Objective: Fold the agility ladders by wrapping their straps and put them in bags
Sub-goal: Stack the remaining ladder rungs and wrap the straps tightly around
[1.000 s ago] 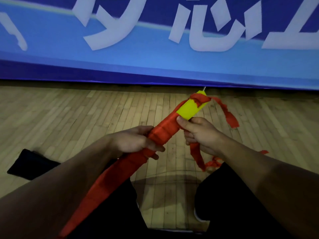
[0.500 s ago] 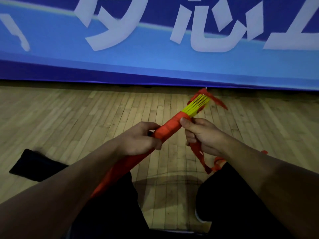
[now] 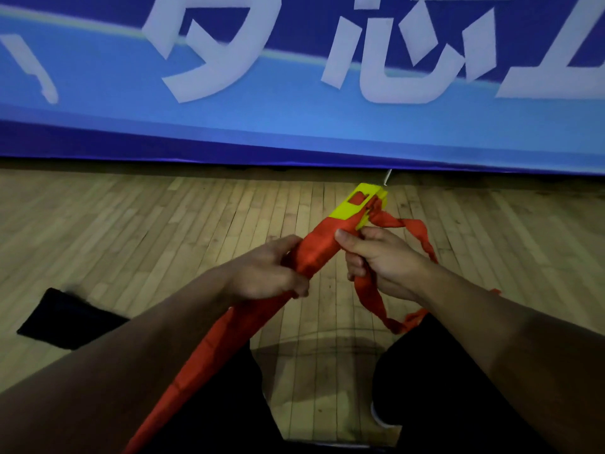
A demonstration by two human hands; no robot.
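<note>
Nearest the camera, the wrapped end of the agility ladder (image 3: 248,326) runs from the lap up and away between the person's dark-clad knees, a tight bundle of rungs bound in red strap. The left hand (image 3: 266,271) is curled firmly round the wrapped middle of that bundle, and the right hand (image 3: 379,260) sits just beside it, thumb pressed against the bundle's side and fingers closed round the loose red strap (image 3: 373,299), which loops down to the right knee and up again to the far end. To do this turn well, I judge the left hand should keep the rungs squared and steady while the right pulls the strap taut and lays each wrap snug beside the one before, working toward the bare yellow rung ends (image 3: 355,204) without letting slack build. Further left on the wooden floor (image 3: 163,224) lies a flat dark bag (image 3: 62,317), apparently with nothing in it. Beyond stands a blue banner (image 3: 294,126).
</note>
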